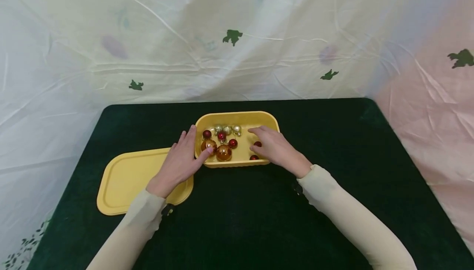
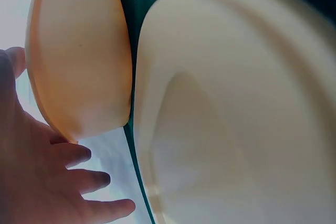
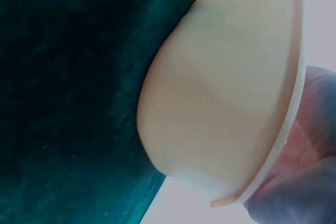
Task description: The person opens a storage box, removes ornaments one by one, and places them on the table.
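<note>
A yellow plastic box (image 1: 237, 164) holds several small Christmas baubles. Two large shiny copper baubles (image 1: 224, 153) lie at its left, with small red ones (image 1: 233, 143) beside them and pale gold ones (image 1: 237, 130) behind. My left hand (image 1: 181, 159) rests at the box's left end, fingers straight and spread along the outside, thumb reaching over the rim by a copper bauble. Over the right end, my right hand (image 1: 275, 148) reaches in with index finger and thumb apart; a dark red bauble (image 1: 257, 143) shows between them, and another red bauble (image 1: 254, 157) lies below the thumb.
A flat yellow lid (image 1: 129, 179) lies on the dark green tabletop (image 1: 237, 220), partly under my left wrist. The left wrist view shows the lid (image 2: 220, 129) close beside the box. A pale cloth (image 1: 274, 56) with green leaf shapes hangs behind the table.
</note>
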A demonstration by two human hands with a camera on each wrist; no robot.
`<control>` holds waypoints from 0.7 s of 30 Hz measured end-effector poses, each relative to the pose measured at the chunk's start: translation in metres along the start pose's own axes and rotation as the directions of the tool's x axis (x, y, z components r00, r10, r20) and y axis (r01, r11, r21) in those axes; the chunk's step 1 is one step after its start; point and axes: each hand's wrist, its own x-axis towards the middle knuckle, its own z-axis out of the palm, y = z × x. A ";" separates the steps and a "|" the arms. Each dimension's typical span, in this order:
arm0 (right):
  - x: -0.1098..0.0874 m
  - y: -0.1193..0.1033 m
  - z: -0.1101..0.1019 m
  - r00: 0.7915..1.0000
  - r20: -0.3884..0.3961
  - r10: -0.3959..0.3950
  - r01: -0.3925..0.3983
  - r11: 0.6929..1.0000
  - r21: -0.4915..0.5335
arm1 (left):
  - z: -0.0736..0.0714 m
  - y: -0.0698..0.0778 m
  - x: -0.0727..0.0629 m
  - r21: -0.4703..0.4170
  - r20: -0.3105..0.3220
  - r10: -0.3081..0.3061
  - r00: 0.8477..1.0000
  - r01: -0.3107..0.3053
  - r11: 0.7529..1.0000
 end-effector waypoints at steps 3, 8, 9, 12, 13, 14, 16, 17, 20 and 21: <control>0.004 -0.002 0.002 1.000 0.028 0.012 -0.013 1.000 0.010 | 0.002 0.000 0.000 -0.010 -0.004 -0.001 1.000 0.001 1.000; 0.010 -0.002 0.003 0.997 0.071 0.008 -0.013 0.998 0.069 | 0.004 0.000 0.001 -0.021 -0.005 -0.003 1.000 0.002 1.000; 0.011 -0.001 0.004 0.997 0.079 0.005 -0.012 0.997 0.080 | 0.004 0.000 0.001 -0.026 -0.006 -0.002 1.000 0.002 1.000; 0.013 0.000 0.003 0.995 0.100 -0.013 0.003 0.995 0.101 | 0.004 0.000 0.001 -0.027 -0.007 -0.003 1.000 0.002 1.000; 0.014 0.000 0.003 0.994 0.106 -0.021 0.010 0.994 0.104 | 0.004 0.000 0.001 -0.030 -0.007 -0.003 1.000 0.003 1.000; 0.014 0.001 0.003 0.993 0.112 -0.029 0.017 0.994 0.106 | 0.004 0.000 0.001 -0.030 -0.007 -0.003 1.000 0.003 1.000; 0.014 0.001 0.002 0.991 0.124 -0.045 0.031 0.994 0.108 | 0.004 0.000 0.001 -0.027 -0.005 -0.004 1.000 0.003 1.000; 0.014 0.002 0.001 0.990 0.131 -0.051 0.037 0.993 0.109 | 0.003 0.000 0.001 -0.027 -0.003 -0.002 1.000 0.002 1.000; 0.014 0.002 0.000 0.986 0.154 -0.066 0.048 0.992 0.114 | 0.003 0.000 0.001 -0.027 0.002 -0.005 1.000 0.005 1.000; 0.015 0.002 -0.001 0.985 0.162 -0.065 0.046 0.992 0.116 | 0.003 0.001 0.001 -0.026 0.005 -0.006 1.000 0.006 1.000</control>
